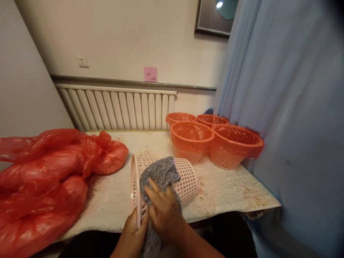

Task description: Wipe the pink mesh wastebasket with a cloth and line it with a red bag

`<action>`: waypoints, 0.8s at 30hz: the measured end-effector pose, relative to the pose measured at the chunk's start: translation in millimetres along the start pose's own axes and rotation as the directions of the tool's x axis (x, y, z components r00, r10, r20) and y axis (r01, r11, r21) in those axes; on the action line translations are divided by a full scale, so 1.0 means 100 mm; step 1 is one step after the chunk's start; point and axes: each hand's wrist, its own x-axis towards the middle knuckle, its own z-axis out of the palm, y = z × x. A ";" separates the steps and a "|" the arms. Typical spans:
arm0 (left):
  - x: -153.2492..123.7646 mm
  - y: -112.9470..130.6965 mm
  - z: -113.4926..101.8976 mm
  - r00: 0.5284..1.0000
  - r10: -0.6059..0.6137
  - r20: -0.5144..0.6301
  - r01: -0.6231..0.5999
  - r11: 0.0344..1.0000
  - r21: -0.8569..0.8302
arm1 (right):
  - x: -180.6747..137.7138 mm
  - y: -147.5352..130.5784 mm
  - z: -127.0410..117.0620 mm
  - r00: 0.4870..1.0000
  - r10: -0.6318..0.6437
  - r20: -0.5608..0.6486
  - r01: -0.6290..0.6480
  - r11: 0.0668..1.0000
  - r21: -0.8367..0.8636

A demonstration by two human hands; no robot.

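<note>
A pale pink perforated basket (185, 175) lies on its side near the table's front edge, its rim turned left. A grey cloth (161, 173) is draped over its wall. My right hand (163, 209) presses on the cloth against the basket, fingers wrapped round it. Below the rim, my left hand (133, 233) grips the basket's edge from underneath. Part of the cloth hangs down between my hands.
Red plastic bags (51, 172) are heaped over the table's left side. Several orange baskets (215, 141), some lined with orange bags, stand at the back right. A light blue curtain (290, 125) hangs close on the right. A white radiator (118, 109) runs behind the table (231, 190).
</note>
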 end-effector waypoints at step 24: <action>-0.10 -0.28 0.15 0.972 0.191 0.137 -0.189 0.982 -0.025 | -0.77 0.01 0.35 0.973 -0.132 -0.190 0.110 0.987 -0.121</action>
